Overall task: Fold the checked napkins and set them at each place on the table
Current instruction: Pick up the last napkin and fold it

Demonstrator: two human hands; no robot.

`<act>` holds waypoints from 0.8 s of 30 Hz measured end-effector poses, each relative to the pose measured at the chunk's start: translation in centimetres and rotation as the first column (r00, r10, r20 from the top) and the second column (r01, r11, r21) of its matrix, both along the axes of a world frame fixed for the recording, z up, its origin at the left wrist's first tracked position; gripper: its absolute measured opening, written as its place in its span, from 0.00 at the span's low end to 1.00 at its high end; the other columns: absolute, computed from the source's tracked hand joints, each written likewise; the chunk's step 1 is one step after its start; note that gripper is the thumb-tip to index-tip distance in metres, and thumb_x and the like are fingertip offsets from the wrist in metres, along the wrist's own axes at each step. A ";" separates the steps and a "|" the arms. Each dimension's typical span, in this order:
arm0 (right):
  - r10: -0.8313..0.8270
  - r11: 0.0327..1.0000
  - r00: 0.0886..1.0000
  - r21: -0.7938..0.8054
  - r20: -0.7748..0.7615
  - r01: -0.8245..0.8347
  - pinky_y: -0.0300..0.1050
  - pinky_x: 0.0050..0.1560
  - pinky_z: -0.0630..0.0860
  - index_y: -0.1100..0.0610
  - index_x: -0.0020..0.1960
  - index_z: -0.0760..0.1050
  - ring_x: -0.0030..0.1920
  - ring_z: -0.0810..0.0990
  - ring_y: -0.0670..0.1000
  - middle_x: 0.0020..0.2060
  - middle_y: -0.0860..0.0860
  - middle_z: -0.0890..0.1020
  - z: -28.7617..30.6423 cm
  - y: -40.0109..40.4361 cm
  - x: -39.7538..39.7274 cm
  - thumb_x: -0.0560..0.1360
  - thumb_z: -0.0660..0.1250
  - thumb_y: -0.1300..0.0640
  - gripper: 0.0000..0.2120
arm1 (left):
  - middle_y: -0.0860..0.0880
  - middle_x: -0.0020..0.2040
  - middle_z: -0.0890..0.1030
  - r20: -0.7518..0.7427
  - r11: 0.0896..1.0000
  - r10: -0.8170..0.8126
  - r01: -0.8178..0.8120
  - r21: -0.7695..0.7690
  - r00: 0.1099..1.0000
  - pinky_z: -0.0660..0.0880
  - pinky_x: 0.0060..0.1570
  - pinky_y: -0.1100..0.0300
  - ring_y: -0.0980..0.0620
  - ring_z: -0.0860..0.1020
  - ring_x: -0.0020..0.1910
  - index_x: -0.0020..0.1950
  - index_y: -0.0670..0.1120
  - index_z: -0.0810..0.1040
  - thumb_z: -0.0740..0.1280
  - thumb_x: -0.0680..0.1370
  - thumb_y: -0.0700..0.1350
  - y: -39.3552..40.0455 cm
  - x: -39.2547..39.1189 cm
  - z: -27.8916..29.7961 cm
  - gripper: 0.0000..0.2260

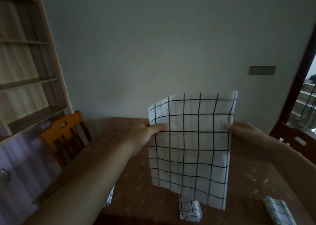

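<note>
A brown speckled tabletop [133,187] filled the lower middle of the view under dim light. At its near edge lay three folded checked napkins: one at the centre [189,209], one toward the near right corner [277,211], and one on the left [109,197] mostly hidden behind the left forearm. Bare tabletop lay open between them.

Above this, an unfolded checked napkin [189,147] was held up in the air, its lower edge hanging just over the centre napkin. The left hand [145,136] pinched the cloth's left edge, thumb on the front face, the other fingers out of sight behind the fabric. The right hand [242,130] pinched the right edge in the same way.

Farther back, an orange wooden chair [68,134] stood at the tabletop's left side and a dark chair [295,139] at its right. Beyond were a wooden shelf unit [25,71] on the left, a plain wall with a switch plate [262,70], and a doorway at far right.
</note>
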State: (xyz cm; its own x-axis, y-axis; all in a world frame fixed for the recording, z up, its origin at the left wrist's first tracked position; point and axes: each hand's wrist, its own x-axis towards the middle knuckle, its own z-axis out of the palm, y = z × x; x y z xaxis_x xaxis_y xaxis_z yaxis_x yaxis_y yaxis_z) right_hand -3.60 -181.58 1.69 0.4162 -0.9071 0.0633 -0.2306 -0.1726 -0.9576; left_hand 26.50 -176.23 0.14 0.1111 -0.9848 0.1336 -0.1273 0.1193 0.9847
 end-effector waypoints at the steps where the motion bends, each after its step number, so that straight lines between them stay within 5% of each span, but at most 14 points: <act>1: 0.017 0.999 0.995 -0.037 -0.098 -0.020 0.40 0.37 0.77 0.60 0.40 0.81 0.36 0.82 0.55 0.37 0.56 0.83 -0.3 0.2 0.1 0.70 0.75 0.48 0.14 | 0.44 0.45 0.86 -0.018 1.000 0.022 -0.021 0.013 1.000 0.80 0.49 0.54 0.45 0.85 0.46 0.46 0.43 0.85 0.71 0.75 0.44 0.0 -0.2 0.1 0.05; 3: -0.014 0.994 0.991 -0.113 -0.136 -0.001 0.33 0.31 0.75 0.59 0.38 0.81 0.29 0.81 0.45 0.30 0.50 0.84 -0.5 0.4 0.6 0.72 0.72 0.58 0.06 | 0.44 0.46 0.86 -0.047 0.999 0.050 -0.049 0.024 0.998 0.79 0.53 0.53 0.43 0.84 0.48 0.47 0.43 0.85 0.71 0.76 0.46 0.1 -0.2 0.3 0.07; 6: -0.086 0.994 0.996 -0.069 0.016 0.087 0.33 0.22 0.69 0.57 0.27 0.74 0.20 0.72 0.46 0.20 0.48 0.73 -0.1 0.2 0.9 0.70 0.71 0.55 0.14 | 0.53 0.46 0.85 -0.002 0.999 -0.019 0.020 0.031 1.000 0.72 0.58 0.58 0.55 0.81 0.50 0.51 0.50 0.82 0.71 0.75 0.54 0.2 0.1 0.2 0.10; 8: -0.157 0.986 0.986 -0.050 0.058 0.160 0.34 0.22 0.65 0.54 0.26 0.70 0.20 0.66 0.45 0.19 0.47 0.68 -0.1 -0.4 0.8 0.69 0.71 0.51 0.18 | 0.57 0.40 0.84 0.081 0.992 -0.117 0.112 0.064 0.990 0.75 0.48 0.66 0.60 0.82 0.43 0.48 0.50 0.81 0.70 0.76 0.48 0.3 0.1 -0.3 0.03; 10: -0.160 0.987 0.979 0.024 0.127 0.158 0.35 0.25 0.70 0.56 0.28 0.74 0.23 0.73 0.47 0.21 0.49 0.74 -0.5 -0.6 0.5 0.69 0.71 0.49 0.15 | 0.55 0.37 0.85 0.087 0.996 -0.082 0.078 0.051 0.993 0.76 0.37 0.69 0.58 0.83 0.38 0.44 0.48 0.82 0.70 0.77 0.42 0.1 0.0 -1.0 0.03; 12: -0.030 0.986 0.992 0.166 0.125 0.009 0.41 0.34 0.80 0.61 0.40 0.82 0.33 0.84 0.53 0.35 0.57 0.85 -1.2 -0.3 0.5 0.68 0.70 0.51 0.12 | 0.52 0.41 0.85 0.089 0.996 0.056 -0.061 0.060 0.994 0.75 0.40 0.68 0.55 0.83 0.43 0.45 0.45 0.83 0.66 0.80 0.43 -0.1 -0.2 -1.4 0.07; 14: 0.085 0.968 0.996 0.236 0.009 -0.085 0.45 0.40 0.83 0.66 0.49 0.81 0.41 0.86 0.56 0.44 0.61 0.86 -2.2 -0.2 0.6 0.67 0.70 0.56 0.16 | 0.47 0.43 0.83 0.109 0.987 0.135 -0.143 0.070 0.985 0.73 0.44 0.62 0.48 0.80 0.46 0.47 0.42 0.81 0.59 0.83 0.41 -0.6 0.0 -1.6 0.12; 18: -0.039 0.945 0.989 0.328 0.142 -0.010 0.51 0.46 0.83 0.70 0.53 0.78 0.42 0.84 0.58 0.46 0.64 0.84 -3.0 -1.4 0.5 0.68 0.70 0.59 0.18 | 0.45 0.54 0.83 0.094 0.969 0.114 -0.131 0.210 0.989 0.75 0.46 0.59 0.49 0.80 0.50 0.54 0.44 0.82 0.59 0.83 0.44 -1.2 0.3 -1.8 0.12; 21: -0.063 0.936 0.990 0.351 0.125 0.015 0.55 0.51 0.80 0.68 0.55 0.79 0.43 0.82 0.59 0.46 0.63 0.83 -3.7 -1.7 0.5 0.68 0.71 0.58 0.19 | 0.47 0.53 0.78 0.100 0.941 0.102 -0.129 0.312 0.990 0.70 0.44 0.61 0.53 0.76 0.46 0.57 0.44 0.78 0.57 0.84 0.45 -1.4 0.0 -2.4 0.11; 24: -0.033 0.940 0.996 0.340 0.080 0.004 0.48 0.42 0.82 0.67 0.54 0.79 0.39 0.82 0.55 0.42 0.61 0.83 -4.1 -1.5 0.7 0.74 0.67 0.65 0.10 | 0.48 0.51 0.79 0.067 0.893 0.099 -0.118 0.433 0.993 0.72 0.46 0.58 0.50 0.76 0.47 0.57 0.41 0.76 0.57 0.83 0.48 -1.2 0.1 -3.3 0.13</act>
State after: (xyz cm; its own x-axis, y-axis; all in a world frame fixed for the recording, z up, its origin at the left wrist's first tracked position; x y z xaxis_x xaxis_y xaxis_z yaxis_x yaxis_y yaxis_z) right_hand -2.85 -183.06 -2.39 0.4058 -0.8880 -0.2162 -0.1476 0.1697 -0.9744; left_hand 26.57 -177.39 -3.14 0.2245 -0.9274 -0.2993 -0.1570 -0.3376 0.9281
